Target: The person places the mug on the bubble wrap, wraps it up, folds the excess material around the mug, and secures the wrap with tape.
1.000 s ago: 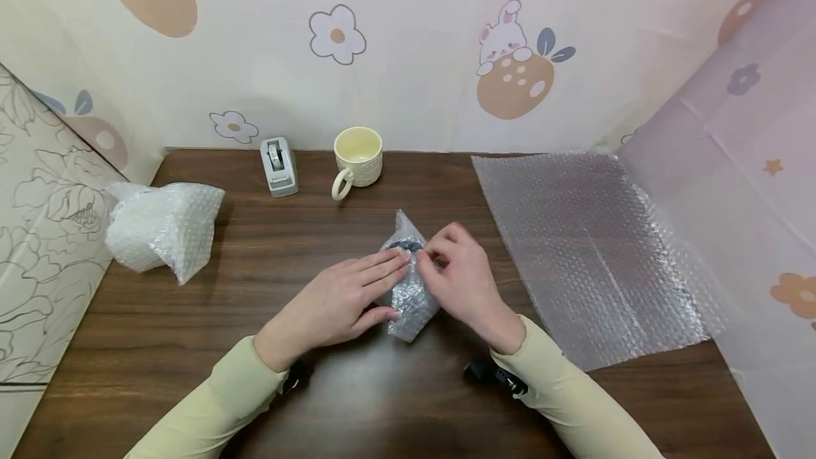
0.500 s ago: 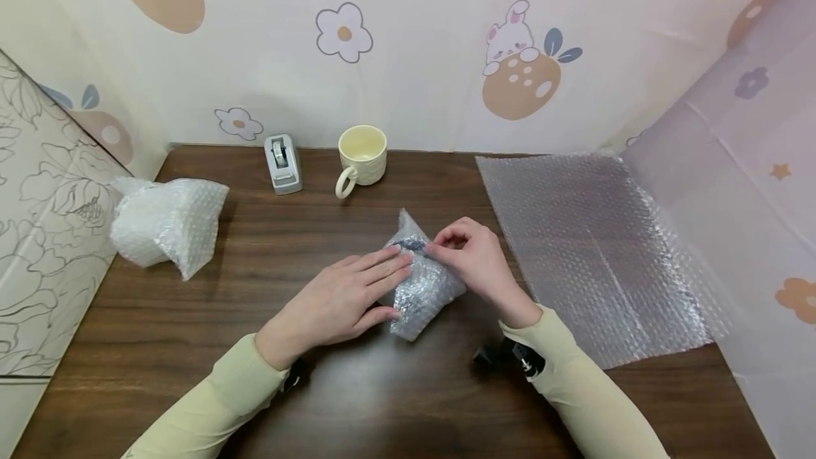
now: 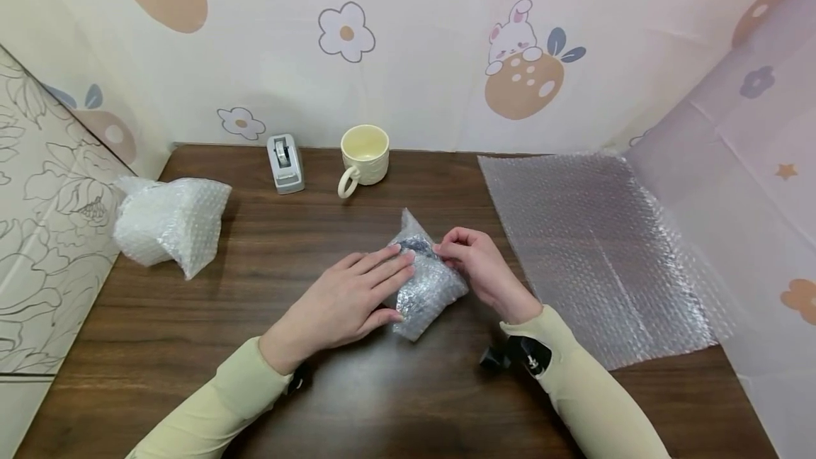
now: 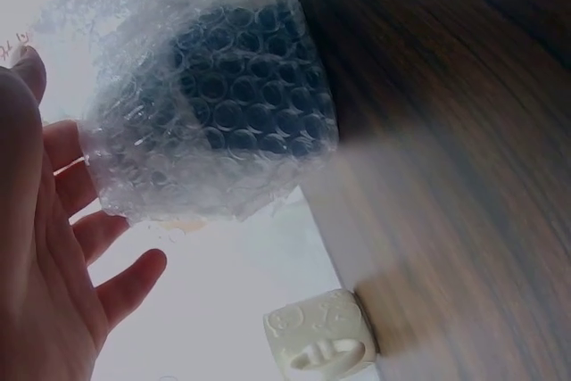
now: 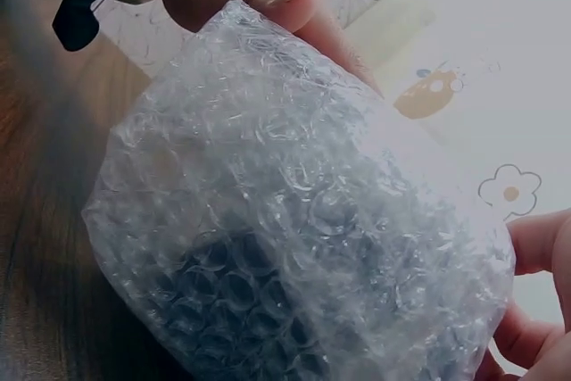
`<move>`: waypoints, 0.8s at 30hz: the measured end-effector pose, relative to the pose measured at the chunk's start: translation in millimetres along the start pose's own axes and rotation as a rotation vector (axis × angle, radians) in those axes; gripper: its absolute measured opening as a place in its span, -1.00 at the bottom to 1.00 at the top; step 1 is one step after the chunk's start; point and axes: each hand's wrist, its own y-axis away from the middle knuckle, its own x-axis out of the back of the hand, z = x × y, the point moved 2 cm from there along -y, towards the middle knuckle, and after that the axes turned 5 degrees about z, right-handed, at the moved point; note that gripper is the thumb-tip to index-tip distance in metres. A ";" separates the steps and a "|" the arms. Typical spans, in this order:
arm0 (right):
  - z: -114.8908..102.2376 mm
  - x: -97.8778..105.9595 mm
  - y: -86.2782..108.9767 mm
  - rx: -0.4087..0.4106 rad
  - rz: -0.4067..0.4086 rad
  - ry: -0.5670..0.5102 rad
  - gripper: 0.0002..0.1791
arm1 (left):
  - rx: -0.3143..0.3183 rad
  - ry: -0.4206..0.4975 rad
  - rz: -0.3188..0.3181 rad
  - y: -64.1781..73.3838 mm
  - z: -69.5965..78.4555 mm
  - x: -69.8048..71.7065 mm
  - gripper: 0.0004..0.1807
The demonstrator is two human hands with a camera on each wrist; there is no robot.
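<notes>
A bundle of bubble wrap stands on the table in front of me, with a dark blue thing showing through its bubbles in both wrist views. What that thing is stays hidden under the wrap. My left hand rests on the bundle's top and left side, fingers nearly straight and thumb spread low. At the upper right of the bundle, my right hand pinches the wrap's edge between thumb and forefinger. The right wrist view shows the crinkled wrap spanning the space between both hands.
A second bubble-wrapped bundle lies at the left. Toward the back are a grey tape dispenser and a pale yellow mug. A flat bubble wrap sheet covers the right of the dark wooden table.
My right hand has moved right, drawing the wrap's edge with it, so the right side of the bundle spreads wider. The left hand has stayed on top. The head view has shifted slightly.
</notes>
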 end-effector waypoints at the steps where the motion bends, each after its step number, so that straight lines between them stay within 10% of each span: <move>1: 0.7 0.4 0.5 0.001 0.001 -0.006 -0.84 | 0.002 -0.006 0.002 -0.4 0.6 0.0 -0.27; 10: 6.2 -1.3 -6.4 -0.093 -0.119 -0.161 -0.92 | 0.054 0.076 -0.066 -2.2 -1.2 -2.9 -0.28; 24: 18.3 8.3 -4.0 -0.047 -0.154 -0.156 -0.93 | 0.105 0.245 0.053 -1.0 -2.7 -1.1 -0.18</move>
